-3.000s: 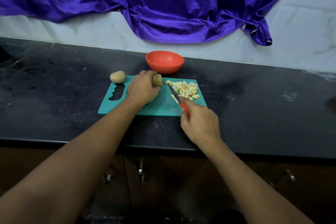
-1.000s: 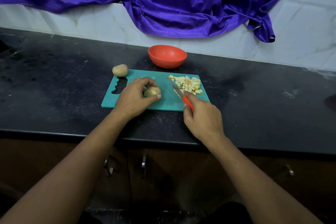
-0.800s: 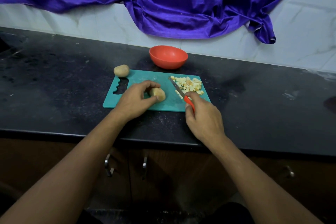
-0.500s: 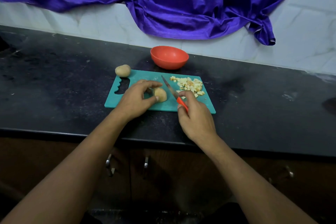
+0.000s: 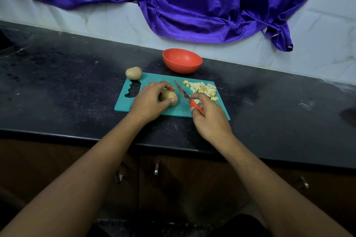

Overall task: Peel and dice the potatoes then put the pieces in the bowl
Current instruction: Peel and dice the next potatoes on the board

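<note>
On the teal cutting board my left hand holds a potato piece between thumb and fingers near the board's middle. My right hand grips the red handle of a small knife, whose blade points up and left, just right of the potato piece. A pile of diced potato lies on the board's right part. A whole potato sits at the board's far left corner. The red bowl stands behind the board; its inside is not visible.
The board lies on a dark stone counter whose front edge runs just below my wrists. A purple cloth hangs over the white tiled wall behind. Cabinet doors with metal handles are under the counter.
My left hand brought the potato piece from the board's far edge down to its middle. My right hand shifted the knife left, away from the diced pile, towards the piece.
</note>
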Tool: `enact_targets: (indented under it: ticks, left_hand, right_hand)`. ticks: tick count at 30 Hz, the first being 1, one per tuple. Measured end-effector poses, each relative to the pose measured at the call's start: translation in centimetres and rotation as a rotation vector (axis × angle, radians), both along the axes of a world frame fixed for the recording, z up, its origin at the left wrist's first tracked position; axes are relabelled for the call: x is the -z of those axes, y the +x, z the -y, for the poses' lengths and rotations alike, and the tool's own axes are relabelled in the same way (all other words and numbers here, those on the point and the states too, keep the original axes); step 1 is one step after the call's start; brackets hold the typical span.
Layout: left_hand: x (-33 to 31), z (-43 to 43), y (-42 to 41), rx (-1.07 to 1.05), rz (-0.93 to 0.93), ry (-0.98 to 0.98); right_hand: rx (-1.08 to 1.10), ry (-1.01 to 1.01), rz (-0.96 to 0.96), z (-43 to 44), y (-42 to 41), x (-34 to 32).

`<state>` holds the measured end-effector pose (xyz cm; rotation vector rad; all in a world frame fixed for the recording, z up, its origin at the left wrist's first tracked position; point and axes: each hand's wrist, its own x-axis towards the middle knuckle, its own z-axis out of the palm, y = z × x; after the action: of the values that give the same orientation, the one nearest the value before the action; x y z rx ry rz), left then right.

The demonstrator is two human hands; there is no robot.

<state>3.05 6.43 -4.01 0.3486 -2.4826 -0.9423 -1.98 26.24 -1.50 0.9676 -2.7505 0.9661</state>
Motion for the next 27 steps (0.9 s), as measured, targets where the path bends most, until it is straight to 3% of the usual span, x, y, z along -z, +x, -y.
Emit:
enact_targets:
  ticks: [5, 27]
  left_hand:
    - [0.1, 0.4, -0.1, 0.0, 0.007, 0.131]
    - [0.5, 0.8, -0.1, 0.034, -0.024, 0.091]
  right_hand:
    - [0.001, 0.118, -0.015, 0.5, -0.7, -2.5]
    - [-0.044, 0.609, 0.173, 6.9, -2.9, -10.8]
